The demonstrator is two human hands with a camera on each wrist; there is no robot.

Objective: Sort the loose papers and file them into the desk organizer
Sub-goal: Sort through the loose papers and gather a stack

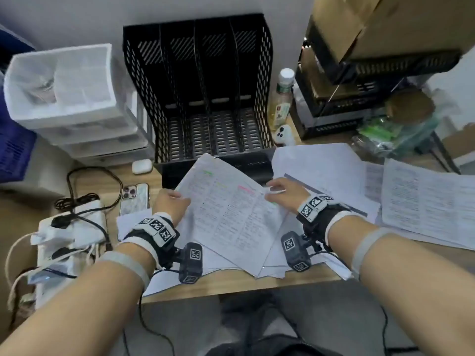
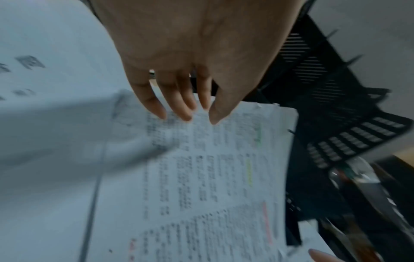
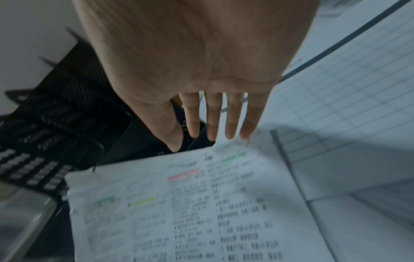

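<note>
A printed sheet (image 1: 228, 217) with green, yellow and pink highlighted headings lies tilted between my hands in front of the black mesh desk organizer (image 1: 205, 80). The sheet's far corner overlaps the organizer's front lip. My left hand (image 1: 171, 201) holds the sheet's left edge, fingertips (image 2: 186, 115) and thumb on the print. My right hand (image 1: 281, 192) pinches the right corner, which crumples at the fingertips (image 3: 230, 136). The sheet (image 3: 201, 212) fills the lower half of the right wrist view, and the sheet (image 2: 212, 177) also shows in the left wrist view. The organizer's slots hold nothing.
More loose papers (image 1: 424, 206) spread over the desk to the right and under the sheet. White drawers (image 1: 64, 98) stand at left. Near them lie a phone (image 1: 135, 199), an earbud case (image 1: 141, 166) and a power strip with cables (image 1: 66, 237). A bottle (image 1: 282, 98) and stacked boxes (image 1: 359, 47) stand at right.
</note>
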